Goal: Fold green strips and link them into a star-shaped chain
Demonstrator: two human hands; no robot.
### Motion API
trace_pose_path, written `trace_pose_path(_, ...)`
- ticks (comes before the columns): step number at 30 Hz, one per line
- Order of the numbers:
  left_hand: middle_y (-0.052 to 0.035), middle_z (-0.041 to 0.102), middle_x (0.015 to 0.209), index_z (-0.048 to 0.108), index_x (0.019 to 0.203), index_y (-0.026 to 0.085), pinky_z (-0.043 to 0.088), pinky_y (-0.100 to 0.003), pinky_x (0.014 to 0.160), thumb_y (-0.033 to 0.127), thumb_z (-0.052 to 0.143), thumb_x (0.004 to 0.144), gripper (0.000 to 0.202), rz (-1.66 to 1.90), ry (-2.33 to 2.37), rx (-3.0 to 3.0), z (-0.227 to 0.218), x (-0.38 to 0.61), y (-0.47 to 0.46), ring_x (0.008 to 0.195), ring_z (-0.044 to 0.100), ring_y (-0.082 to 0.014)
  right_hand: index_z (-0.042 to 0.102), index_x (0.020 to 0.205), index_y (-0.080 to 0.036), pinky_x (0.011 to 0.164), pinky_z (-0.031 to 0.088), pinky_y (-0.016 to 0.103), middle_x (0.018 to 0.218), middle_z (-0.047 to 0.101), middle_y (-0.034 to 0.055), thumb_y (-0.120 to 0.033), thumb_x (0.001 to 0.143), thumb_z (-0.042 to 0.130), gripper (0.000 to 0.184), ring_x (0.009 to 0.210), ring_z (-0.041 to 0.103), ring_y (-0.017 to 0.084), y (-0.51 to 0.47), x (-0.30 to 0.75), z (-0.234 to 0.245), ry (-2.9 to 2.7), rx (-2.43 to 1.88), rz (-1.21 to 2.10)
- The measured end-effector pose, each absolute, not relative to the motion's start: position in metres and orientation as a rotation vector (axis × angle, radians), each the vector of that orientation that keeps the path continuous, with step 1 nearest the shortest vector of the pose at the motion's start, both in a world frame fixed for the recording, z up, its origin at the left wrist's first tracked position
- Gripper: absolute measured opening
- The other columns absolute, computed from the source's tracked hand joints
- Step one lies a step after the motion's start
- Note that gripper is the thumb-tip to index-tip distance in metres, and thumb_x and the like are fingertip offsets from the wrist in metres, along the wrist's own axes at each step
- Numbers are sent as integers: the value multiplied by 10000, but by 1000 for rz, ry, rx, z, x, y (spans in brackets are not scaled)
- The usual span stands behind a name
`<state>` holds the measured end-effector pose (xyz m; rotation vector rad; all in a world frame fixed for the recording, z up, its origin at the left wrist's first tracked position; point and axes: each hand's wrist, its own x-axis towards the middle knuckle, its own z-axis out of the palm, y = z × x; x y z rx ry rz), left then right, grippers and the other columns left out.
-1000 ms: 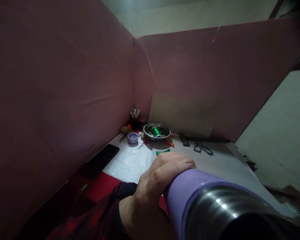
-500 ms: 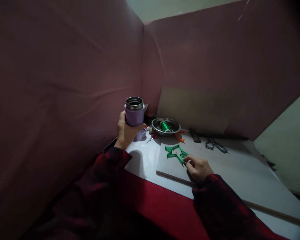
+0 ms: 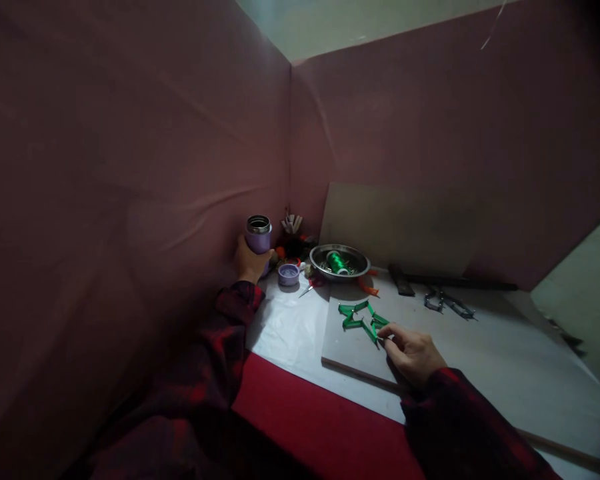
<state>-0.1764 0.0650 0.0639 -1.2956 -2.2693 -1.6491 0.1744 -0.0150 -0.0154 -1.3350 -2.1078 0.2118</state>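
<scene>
My left hand [image 3: 251,260] is wrapped round a purple flask [image 3: 259,240], upright and without its lid, by the left wall. A purple lid [image 3: 289,274] rests on the white table just right of it. At the star's lower right point, my right hand [image 3: 414,353] has thumb and fingertips pinched together; anything between them is too small to make out. The green thread star [image 3: 364,317], strung round nails, stands on a pale wooden board [image 3: 341,347].
Behind the board, a steel bowl [image 3: 316,267] holds a green thread spool [image 3: 337,263] and nails. Small scissors [image 3: 310,287] lie near the lid. A hammer [image 3: 401,280] and a grey thread-and-nail shape [image 3: 457,307] are farther right. Pink walls [image 3: 180,133] rise behind and at left.
My left hand has carried the flask away and down to the left, uncovering the lid. My right hand stays at the star's lower right point. The view has shifted slightly.
</scene>
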Motion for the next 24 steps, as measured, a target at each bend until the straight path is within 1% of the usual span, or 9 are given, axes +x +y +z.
trace_pose_path(7,-93,646,1030,474,1102,190,503,-349,811,323,810,502,700,-1685,-2174,-1388,57,-176,74,942,633,-259,642,723,-195,493,387,264,450,538,-16,-277,733,403,252,425,495,139,-17,173,-10,-2118,-1340,239)
trace_pose_path(10,-81,650,1022,475,1087,202,503,-348,807,333,818,484,706,-1714,-2249,-1297,57,-177,78,947,633,-257,643,730,-197,497,389,264,451,532,-18,-274,733,402,253,430,495,140,-18,172,-9,-2128,-1357,241)
trace_pose_path(14,-74,644,1027,468,1082,192,505,-314,793,320,820,495,696,-1854,-2258,-1231,56,-178,81,955,632,-229,642,737,-193,501,387,261,458,532,-17,-269,735,401,253,433,485,136,-19,171,-8,-2138,-1366,242)
trace_pose_path(17,-68,639,1012,468,1048,185,508,-295,766,291,817,506,654,-1936,-2218,-1247,56,-177,78,925,635,-211,647,735,-188,501,385,261,462,538,-10,-271,733,401,260,433,482,135,-19,171,-7,-2132,-1364,238)
trace_pose_path(21,-52,625,980,452,1010,181,480,-301,787,319,833,473,672,-1851,-2234,-1293,61,-177,70,944,616,-218,659,742,-179,520,397,265,480,558,0,-273,728,406,270,453,503,141,-18,171,-7,-2132,-1369,239)
trace_pose_path(24,-70,618,1010,425,1055,177,461,-314,810,340,828,498,707,-1655,-2296,-1314,63,-178,64,977,603,-234,663,749,-176,518,394,266,489,566,4,-268,730,410,270,456,506,143,-17,173,-9,-2136,-1370,244)
